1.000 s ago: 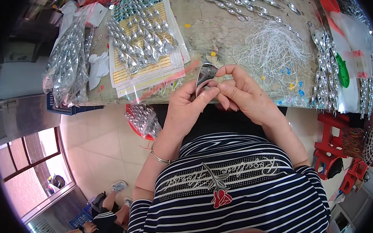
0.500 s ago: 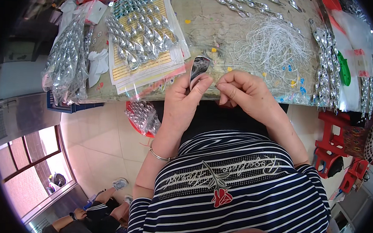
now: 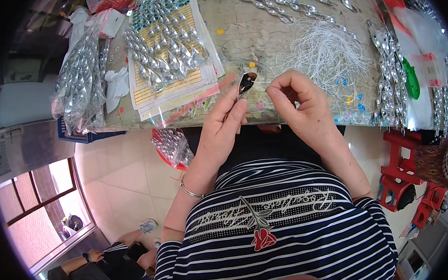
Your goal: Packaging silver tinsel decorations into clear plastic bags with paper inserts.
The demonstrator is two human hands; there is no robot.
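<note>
My left hand (image 3: pixel 222 122) is closed around a shiny silver metal strip (image 3: pixel 247 82), whose end with a small hole sticks up between thumb and fingers. The rest of the strip is hidden by the hand. To its right, my right hand (image 3: pixel 304 101) pinches thumb and forefinger together on what looks like a thin white thread, only faintly seen in the gap between the hands. A loose heap of white threads (image 3: pixel 330 54) lies on the table just beyond my right hand.
Silver twisted strips (image 3: pixel 168 43) lie on paper sheets at left, beside bagged twisted strips (image 3: pixel 80 82). More strips (image 3: pixel 389 72) and a green object (image 3: pixel 411 79) are at right. Below the table edge are a red basin (image 3: pixel 172 147) and red stools (image 3: pixel 400 159). A person sits lower left.
The metal strip has turned, with its holed end now toward my right hand. My right hand has shifted slightly right and up, and its fingers have reshaped into a rounder pinch.
</note>
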